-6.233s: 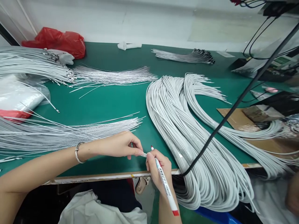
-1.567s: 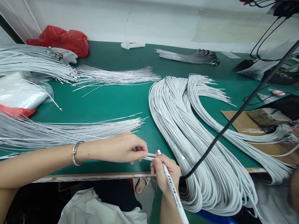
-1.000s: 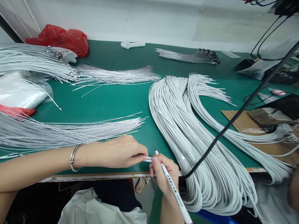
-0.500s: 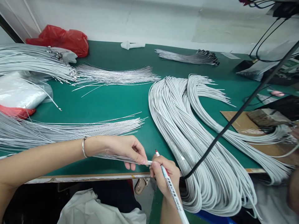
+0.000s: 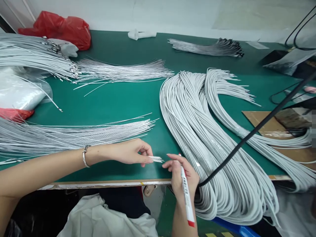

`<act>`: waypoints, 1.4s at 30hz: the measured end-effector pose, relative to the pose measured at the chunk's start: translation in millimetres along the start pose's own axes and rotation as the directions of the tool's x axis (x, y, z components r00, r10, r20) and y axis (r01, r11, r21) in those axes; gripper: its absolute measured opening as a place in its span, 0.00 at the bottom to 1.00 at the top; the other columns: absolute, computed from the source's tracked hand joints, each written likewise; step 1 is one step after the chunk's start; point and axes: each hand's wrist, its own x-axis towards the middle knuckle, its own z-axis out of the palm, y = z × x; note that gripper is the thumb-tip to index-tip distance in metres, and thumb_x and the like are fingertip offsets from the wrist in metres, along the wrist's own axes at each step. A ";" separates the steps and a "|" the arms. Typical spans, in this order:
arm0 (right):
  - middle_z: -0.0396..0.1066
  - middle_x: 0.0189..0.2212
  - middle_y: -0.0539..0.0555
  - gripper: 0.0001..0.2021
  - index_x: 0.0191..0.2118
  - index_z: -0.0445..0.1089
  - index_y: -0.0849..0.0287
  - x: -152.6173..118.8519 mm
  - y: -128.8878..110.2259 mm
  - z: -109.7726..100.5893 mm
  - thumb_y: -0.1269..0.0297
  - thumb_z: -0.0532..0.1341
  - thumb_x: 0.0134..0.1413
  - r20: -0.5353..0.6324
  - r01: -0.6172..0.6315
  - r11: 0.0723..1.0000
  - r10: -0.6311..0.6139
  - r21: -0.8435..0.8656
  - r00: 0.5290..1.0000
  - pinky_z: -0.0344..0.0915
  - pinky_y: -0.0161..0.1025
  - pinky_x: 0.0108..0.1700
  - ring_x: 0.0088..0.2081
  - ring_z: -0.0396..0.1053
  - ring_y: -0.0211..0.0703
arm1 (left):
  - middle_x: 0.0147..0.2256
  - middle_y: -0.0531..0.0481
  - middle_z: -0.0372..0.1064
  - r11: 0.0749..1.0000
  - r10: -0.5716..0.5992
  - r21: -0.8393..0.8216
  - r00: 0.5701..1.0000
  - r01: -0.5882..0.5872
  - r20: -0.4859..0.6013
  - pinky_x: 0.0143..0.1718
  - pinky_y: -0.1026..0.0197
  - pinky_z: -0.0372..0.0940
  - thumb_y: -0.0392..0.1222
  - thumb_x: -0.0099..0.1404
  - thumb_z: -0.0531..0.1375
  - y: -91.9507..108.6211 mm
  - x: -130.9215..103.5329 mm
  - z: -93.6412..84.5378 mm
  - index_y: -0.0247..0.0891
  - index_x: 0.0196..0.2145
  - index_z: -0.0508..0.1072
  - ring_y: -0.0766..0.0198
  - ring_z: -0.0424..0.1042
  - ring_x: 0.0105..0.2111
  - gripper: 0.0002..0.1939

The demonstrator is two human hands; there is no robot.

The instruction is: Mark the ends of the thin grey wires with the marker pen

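My left hand (image 5: 137,152) pinches a small bunch of thin white wires (image 5: 156,159), whose tips stick out to the right past my fingertips. A little to the right, my right hand (image 5: 184,171) holds a white marker pen (image 5: 187,196) with a red end, lying slantwise across the palm between thumb and fingers. Its thumb and forefinger are apart, just short of the wire tips. Behind my left forearm lies a wide bundle of thin grey-white wires (image 5: 118,131). Beside my right hand, a thick looped bundle of grey cables (image 5: 197,131) hangs over the table edge.
Further back on the green table (image 5: 118,105) lie another wire bundle (image 5: 128,71) and a dark-tipped bundle (image 5: 207,47). Red plastic bags (image 5: 64,31) and a clear bag (image 5: 22,89) sit left. A black rod-like cord (image 5: 247,140) slants across the right side, before cardboard (image 5: 256,120).
My right hand has let go of the wire tips and moved right and slightly down, still with the marker pen. My left hand keeps the wires, slightly higher. The view has shifted a little.
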 end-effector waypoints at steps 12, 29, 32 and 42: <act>0.70 0.16 0.47 0.11 0.29 0.67 0.58 2.4 -2.8 12.8 0.59 0.57 0.59 0.181 0.015 0.996 -0.031 0.088 0.983 0.60 0.31 0.21 0.16 0.63 0.34 | 0.22 0.56 0.63 0.998 -0.056 0.024 0.998 0.056 -0.020 0.18 0.71 0.53 0.53 0.64 0.59 5.3 2.2 -7.3 0.34 0.34 0.73 0.73 0.62 0.18 0.17; 0.77 0.36 0.56 0.20 0.58 0.64 0.59 8.6 9.5 12.3 0.70 0.57 0.61 0.049 0.283 0.926 -0.280 -0.248 0.959 0.71 0.41 0.45 0.36 0.76 0.42 | 0.30 0.50 0.73 0.911 0.221 0.402 0.931 -0.091 -0.289 0.31 0.66 0.56 0.40 0.68 0.55 6.0 11.2 -13.7 0.34 0.37 0.76 0.68 0.66 0.29 0.11; 0.77 0.36 0.54 0.24 0.62 0.60 0.56 9.6 6.7 15.4 0.73 0.55 0.61 0.123 0.340 0.916 -0.320 -0.211 0.939 0.71 0.40 0.46 0.37 0.76 0.42 | 0.30 0.50 0.72 0.936 0.220 0.329 0.941 -0.129 -0.257 0.28 0.67 0.56 0.43 0.69 0.54 7.2 9.6 -11.0 0.34 0.37 0.77 0.69 0.65 0.27 0.14; 0.74 0.22 0.49 0.07 0.40 0.71 0.58 11.6 -0.3 11.3 0.63 0.60 0.58 0.109 0.135 0.990 -0.131 -0.030 0.985 0.69 0.33 0.27 0.22 0.72 0.38 | 0.24 0.55 0.66 0.978 -0.007 -0.207 0.999 -0.002 -0.043 0.22 0.70 0.55 0.51 0.61 0.62 -2.4 14.1 -14.7 0.34 0.35 0.76 0.72 0.62 0.22 0.16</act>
